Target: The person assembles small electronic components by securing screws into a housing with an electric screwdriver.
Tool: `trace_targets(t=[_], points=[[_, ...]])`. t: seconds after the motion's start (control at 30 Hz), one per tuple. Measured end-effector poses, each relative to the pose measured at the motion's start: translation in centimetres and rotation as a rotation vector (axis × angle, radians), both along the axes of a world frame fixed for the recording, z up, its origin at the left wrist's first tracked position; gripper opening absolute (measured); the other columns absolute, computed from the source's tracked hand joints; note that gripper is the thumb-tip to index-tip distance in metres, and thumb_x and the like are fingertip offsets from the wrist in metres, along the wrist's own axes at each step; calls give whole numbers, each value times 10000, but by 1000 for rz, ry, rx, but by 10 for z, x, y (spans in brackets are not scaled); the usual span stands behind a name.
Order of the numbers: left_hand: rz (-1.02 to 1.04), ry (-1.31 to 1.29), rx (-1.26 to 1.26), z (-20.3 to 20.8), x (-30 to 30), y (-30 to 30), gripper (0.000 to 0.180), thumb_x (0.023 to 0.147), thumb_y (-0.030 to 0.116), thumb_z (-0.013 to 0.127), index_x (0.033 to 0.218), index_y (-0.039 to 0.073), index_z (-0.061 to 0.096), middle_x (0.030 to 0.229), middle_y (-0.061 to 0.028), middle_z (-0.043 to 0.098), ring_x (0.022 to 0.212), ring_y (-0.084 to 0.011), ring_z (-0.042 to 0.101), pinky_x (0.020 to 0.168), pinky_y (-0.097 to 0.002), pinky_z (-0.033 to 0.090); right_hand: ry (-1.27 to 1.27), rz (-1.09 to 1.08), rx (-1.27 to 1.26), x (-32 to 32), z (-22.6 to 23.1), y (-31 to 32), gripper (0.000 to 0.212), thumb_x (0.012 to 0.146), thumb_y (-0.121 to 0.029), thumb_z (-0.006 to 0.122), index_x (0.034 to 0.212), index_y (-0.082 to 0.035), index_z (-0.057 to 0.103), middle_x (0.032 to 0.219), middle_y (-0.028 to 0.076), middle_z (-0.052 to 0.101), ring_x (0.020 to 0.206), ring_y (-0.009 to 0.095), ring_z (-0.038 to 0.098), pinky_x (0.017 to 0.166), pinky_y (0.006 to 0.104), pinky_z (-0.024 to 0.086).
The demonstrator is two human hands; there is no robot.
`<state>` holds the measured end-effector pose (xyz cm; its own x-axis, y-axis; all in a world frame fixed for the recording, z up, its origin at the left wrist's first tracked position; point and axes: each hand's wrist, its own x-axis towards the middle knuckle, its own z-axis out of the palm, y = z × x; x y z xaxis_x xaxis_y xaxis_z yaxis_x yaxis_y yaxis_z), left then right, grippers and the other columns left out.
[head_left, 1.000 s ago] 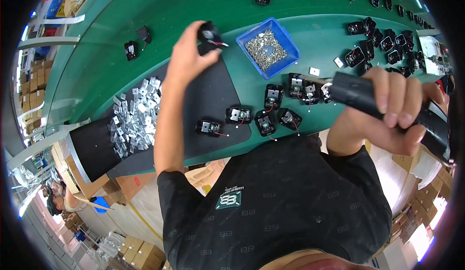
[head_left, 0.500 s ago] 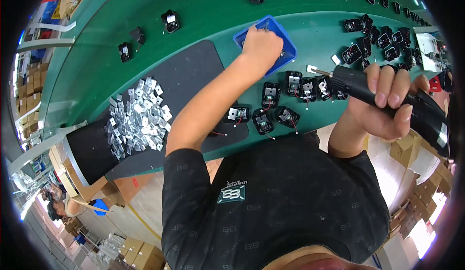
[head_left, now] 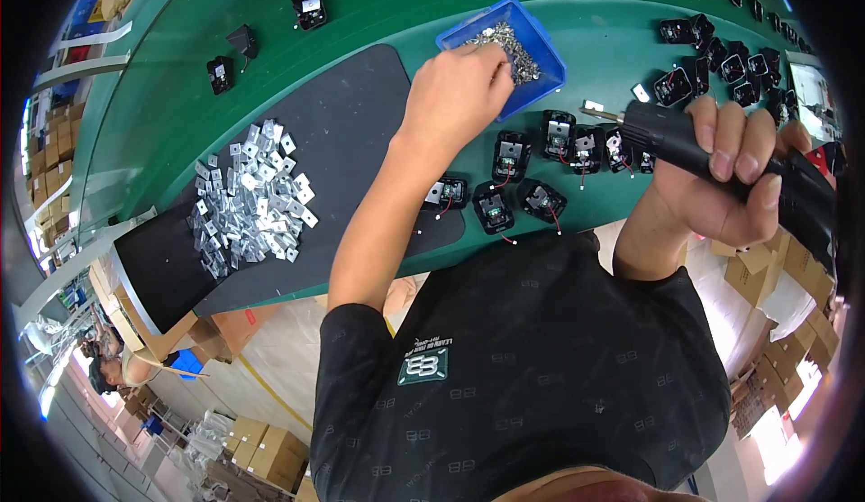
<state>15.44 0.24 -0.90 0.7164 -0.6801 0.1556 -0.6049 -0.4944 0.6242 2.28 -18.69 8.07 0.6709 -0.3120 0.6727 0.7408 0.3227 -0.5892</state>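
My left hand [head_left: 455,92] is at the near left edge of a blue bin [head_left: 551,54]. Its fingers are pinched together, and whatever they hold is hidden. Small metal screws [head_left: 518,50] lie heaped inside the bin. Raised at the right, my right hand [head_left: 721,187] wraps round a black electric screwdriver [head_left: 664,134], whose bit points left. Below the bit and left of it, several black housings [head_left: 511,157] with circuit boards and thin red wires stand on the green table, near my body. A small white plate [head_left: 593,105] lies by the bit tip.
Silvery metal brackets [head_left: 257,200] form a pile on the dark mat [head_left: 360,96] at the left, beside a black tray [head_left: 158,272]. More black housings [head_left: 743,74] crowd the right. Others [head_left: 309,8] sit along the far green strip. A person [head_left: 113,367] is at the lower left.
My left hand has drawn back out of the blue bin, toward me and to the left, uncovering the screws. The right hand keeps its hold on the screwdriver.
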Motion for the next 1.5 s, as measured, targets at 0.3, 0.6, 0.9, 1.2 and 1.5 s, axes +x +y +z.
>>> trace_targets(t=[0.3, 0.6, 0.9, 1.2, 1.5], points=[[80, -96, -182, 0, -5, 8, 112, 808, 139, 664, 872, 47, 677, 810, -125, 679, 706, -279, 664, 628, -348, 524, 63, -126, 107, 19, -3, 35, 542, 835, -130, 543, 1339, -85, 351, 727, 20, 466, 564, 136, 458, 601, 330, 425], [121, -115, -203, 4, -9, -3, 61, 801, 98, 619, 804, 37, 629, 779, -92, 656, 628, -230, 619, 585, -329, 499, 41, -154, 77, 22, 1, 35, 550, 836, -125, 546, 1346, -79, 344, 732, 23, 469, 561, 132, 461, 610, 330, 434], [-57, 1522, -854, 37, -58, 17, 158, 896, 156, 348, 806, 74, 448, 655, -96, 542, 468, -144, 495, 452, -233, 360, -19, 72, 228, 17, 22, 37, 468, 789, -120, 603, 1216, -98, 411, 737, -9, 483, 619, 99, 472, 656, 266, 400], [-48, 1749, -1362, 15, -97, 25, 173, 976, 195, 487, 1081, 84, 570, 1000, -101, 669, 576, -133, 576, 496, -237, 410, -24, 104, 196, 11, 26, 47, 482, 794, -121, 630, 1227, -101, 419, 738, -18, 506, 631, 101, 497, 656, 260, 400], [0, 1731, -1342, 22, -104, 18, 196, 978, 244, 497, 1062, 95, 591, 960, -26, 642, 547, -74, 474, 502, -218, 364, -15, 86, 172, 8, 25, 46, 477, 811, -120, 639, 1233, -104, 416, 737, -23, 508, 620, 99, 492, 642, 257, 397]])
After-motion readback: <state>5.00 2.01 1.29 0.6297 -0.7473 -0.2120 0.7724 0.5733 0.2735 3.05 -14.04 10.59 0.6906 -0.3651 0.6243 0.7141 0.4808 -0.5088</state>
